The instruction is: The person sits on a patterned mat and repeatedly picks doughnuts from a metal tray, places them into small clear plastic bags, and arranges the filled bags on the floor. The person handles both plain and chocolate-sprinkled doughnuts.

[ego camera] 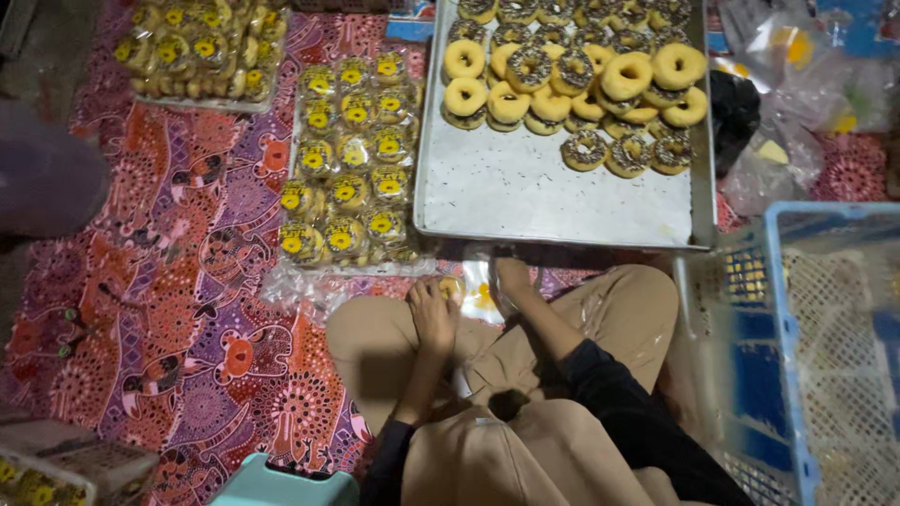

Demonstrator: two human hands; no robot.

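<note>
Both hands, left hand (434, 314) and right hand (509, 278), curl closed on a clear wrapped doughnut packet (466, 290) below the metal tray (525, 197)

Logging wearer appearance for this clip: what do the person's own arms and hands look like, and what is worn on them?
Both arms wear long dark, near-black sleeves ending at the wrists. The left hand and right hand are bare: no gloves, and no rings, watch or bracelets that I can make out. The lap shows tan trousers.

Dim warm light, soft blur throughout, deep shadow at left edge and lap.
</note>
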